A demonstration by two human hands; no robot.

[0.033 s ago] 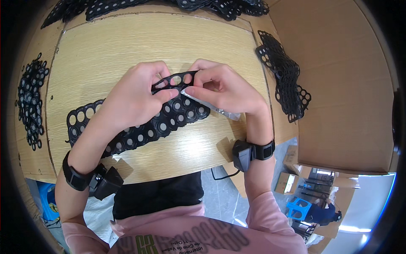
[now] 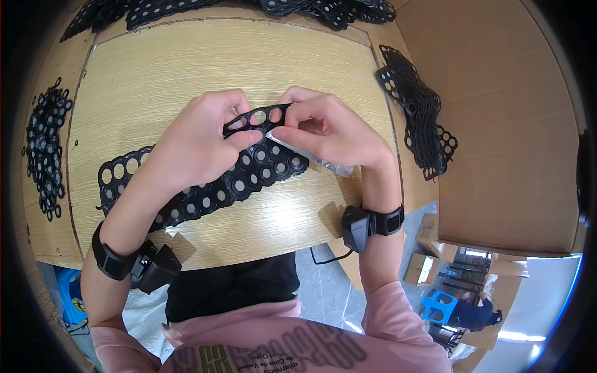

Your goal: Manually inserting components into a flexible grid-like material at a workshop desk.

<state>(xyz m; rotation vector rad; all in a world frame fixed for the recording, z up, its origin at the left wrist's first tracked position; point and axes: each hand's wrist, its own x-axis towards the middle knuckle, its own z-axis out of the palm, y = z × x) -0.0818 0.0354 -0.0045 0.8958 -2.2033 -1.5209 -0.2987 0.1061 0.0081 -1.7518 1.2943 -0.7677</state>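
Note:
A black rubber-like sheet (image 2: pixel 239 186) of joined rings lies slantwise on the table in front of me. Many of its rings have grey round centres; those along its far edge are open holes. My left hand (image 2: pixel 202 137) is closed on the raised far edge, thumb below and fingers behind. My right hand (image 2: pixel 336 127) pinches the same strip at its right end. Under the right thumb a thin, pale, silvery pointed piece (image 2: pixel 305 153) runs beneath the palm, its tip against the sheet beside my left thumb; its kind is unclear. Fingertips behind the strip are partly hidden.
Loose black rings with grey centres (image 2: pixel 46 149) are heaped at the left. A stack of black ring sheets (image 2: pixel 415 102) lies at the right beside a tall cardboard wall (image 2: pixel 491 124). More black sheets (image 2: pixel 298 7) line the far edge. A person (image 2: pixel 472 314) is farther off, lower right.

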